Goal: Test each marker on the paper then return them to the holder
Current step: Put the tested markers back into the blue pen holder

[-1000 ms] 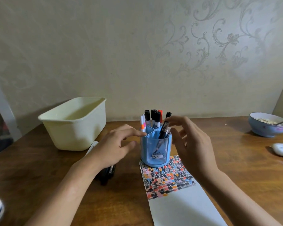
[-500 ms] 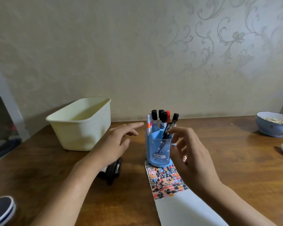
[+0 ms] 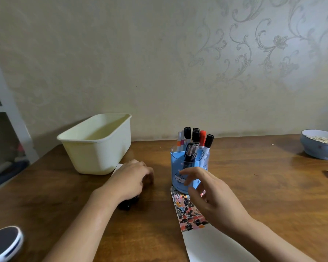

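Head view: blue marker holder (image 3: 187, 167) stands on the far end of the paper (image 3: 206, 241), so it pins the sheet and keeps the markers (image 3: 196, 140) within reach of both hands. All visible markers stand capped inside. Right hand (image 3: 214, 195) is in front of the holder, fingers loosely spread, holding nothing. Left hand (image 3: 131, 178) curls down over a dark object (image 3: 128, 202) on the bench (image 3: 254, 186); grip unclear, probably fetching the next marker.

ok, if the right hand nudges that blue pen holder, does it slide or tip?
The blue pen holder is probably tip-prone: tall, narrow, with markers leaning above its rim. Thin translucent plastic looks light. Its base sits on the paper, so it may slide easily.
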`<state>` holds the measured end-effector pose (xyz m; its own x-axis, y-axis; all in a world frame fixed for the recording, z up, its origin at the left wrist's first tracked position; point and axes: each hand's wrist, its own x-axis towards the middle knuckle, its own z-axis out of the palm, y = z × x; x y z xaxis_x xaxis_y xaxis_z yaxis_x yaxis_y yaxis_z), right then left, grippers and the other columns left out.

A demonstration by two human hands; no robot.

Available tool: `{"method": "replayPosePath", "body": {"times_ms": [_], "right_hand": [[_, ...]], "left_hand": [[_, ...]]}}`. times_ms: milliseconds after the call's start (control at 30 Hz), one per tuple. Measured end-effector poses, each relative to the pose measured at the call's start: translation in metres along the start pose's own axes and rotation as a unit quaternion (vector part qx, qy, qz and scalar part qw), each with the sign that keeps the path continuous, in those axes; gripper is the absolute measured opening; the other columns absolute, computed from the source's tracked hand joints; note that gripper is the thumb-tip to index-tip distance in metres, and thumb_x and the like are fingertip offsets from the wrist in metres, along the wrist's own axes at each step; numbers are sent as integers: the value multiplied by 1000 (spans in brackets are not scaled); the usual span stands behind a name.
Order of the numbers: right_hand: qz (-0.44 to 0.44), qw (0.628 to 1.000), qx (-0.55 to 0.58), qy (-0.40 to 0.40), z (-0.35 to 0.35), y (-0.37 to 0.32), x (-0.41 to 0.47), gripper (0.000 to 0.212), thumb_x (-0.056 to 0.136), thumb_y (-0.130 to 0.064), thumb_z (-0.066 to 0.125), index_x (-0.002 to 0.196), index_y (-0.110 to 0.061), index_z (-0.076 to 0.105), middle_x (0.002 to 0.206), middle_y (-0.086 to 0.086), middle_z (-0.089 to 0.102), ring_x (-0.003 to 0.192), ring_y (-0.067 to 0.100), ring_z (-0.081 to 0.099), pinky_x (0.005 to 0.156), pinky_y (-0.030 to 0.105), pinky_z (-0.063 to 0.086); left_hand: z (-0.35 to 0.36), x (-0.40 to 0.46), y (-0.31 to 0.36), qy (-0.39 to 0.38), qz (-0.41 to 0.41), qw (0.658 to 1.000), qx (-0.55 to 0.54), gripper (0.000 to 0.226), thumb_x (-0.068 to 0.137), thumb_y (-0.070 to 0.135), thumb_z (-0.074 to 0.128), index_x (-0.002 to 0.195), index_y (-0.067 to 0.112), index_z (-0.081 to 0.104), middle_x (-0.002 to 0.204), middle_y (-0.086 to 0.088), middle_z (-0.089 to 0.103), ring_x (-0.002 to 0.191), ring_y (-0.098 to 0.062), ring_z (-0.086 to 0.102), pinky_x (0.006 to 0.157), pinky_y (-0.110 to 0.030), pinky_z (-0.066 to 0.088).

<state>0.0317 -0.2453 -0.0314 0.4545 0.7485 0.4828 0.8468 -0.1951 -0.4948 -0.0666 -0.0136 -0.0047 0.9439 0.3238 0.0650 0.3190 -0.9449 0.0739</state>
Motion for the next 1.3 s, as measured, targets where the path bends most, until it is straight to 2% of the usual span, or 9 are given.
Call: {"method": "replayPosePath", "body": {"times_ms": [333, 500, 700, 833, 967, 1100, 1167, 1233, 1300], "right_hand": [[43, 998, -21, 31, -2, 3, 1, 17, 96, -25, 58, 107, -37, 61, 106, -25, 62, 82, 4, 64, 69, 30, 57], [49, 999, -4, 24, -5, 4, 2, 16, 95, -28, 61, 108, -38, 59, 102, -24, 65, 81, 4, 64, 69, 29, 58], [27, 999, 40, 5, -9, -5, 3, 38, 95, -35, 64, 128, -40, 48, 106, -21, 67, 82, 3, 68, 72, 26, 59], [20, 997, 74, 31, -9, -5, 3, 30, 94, -32, 66, 123, -35, 58, 105, -20, 70, 81, 3, 68, 68, 20, 56], [12, 993, 109, 53, -12, -5, 4, 20, 94, -32, 64, 115, -35, 65, 100, -21, 71, 77, 3, 70, 64, 17, 55], [1, 985, 148, 94, -22, -8, 6, 24, 88, -51, 51, 107, -40, 63, 97, -17, 72, 75, 5, 71, 63, 25, 59], [0, 978, 169, 125, -30, -10, 8, 26, 89, -48, 51, 107, -35, 64, 93, -13, 73, 72, 8, 71, 61, 25, 58], [-11, 971, 171, 164, -38, -11, 9, 30, 92, -43, 49, 110, -25, 65, 88, -13, 71, 71, 10, 70, 59, 25, 56], [-20, 966, 164, 199, -45, -13, 10, 32, 95, -40, 48, 112, -19, 64, 89, -12, 69, 70, 12, 70, 58, 27, 56]], "left_hand": [[5, 2, -1, 31, 33, 999, -9, 29, 92, 22, 66, 118, 37, 65, 128, 15, 54, 124, -11, 44, 103, -34, 41], [-3, 1, 6, 87, 42, 984, -152, 28, 92, 18, 65, 87, 44, 58, 101, 15, 56, 104, -7, 55, 89, -29, 45], [-19, -7, 29, 111, 81, 941, -308, 30, 90, 9, 68, 91, 38, 70, 98, 28, 68, 102, 12, 57, 84, -18, 40], [-22, -9, 38, 84, 103, 935, -330, 33, 90, 6, 68, 96, 39, 72, 98, 28, 69, 100, 8, 62, 97, -34, 49], [-21, -9, 43, 70, 130, 927, -344, 29, 88, 11, 71, 102, 37, 74, 101, 22, 72, 104, 1, 64, 99, -46, 49], [-23, -9, 44, 126, 165, 905, -370, 15, 93, 20, 66, 105, 28, 72, 102, 15, 71, 103, -7, 64, 89, -31, 53], [-23, -8, 41, 189, 151, 898, -368, 15, 96, 21, 62, 107, 27, 71, 103, 14, 69, 104, -9, 62, 86, -23, 52], [-21, -6, 36, 240, 132, 907, -321, 20, 96, 18, 61, 112, 26, 71, 108, 15, 64, 105, -5, 59, 86, -15, 49], [-17, -4, 32, 234, 127, 924, -273, 27, 96, 18, 61, 119, 29, 69, 119, 19, 59, 111, 1, 55, 90, -10, 44]]}}
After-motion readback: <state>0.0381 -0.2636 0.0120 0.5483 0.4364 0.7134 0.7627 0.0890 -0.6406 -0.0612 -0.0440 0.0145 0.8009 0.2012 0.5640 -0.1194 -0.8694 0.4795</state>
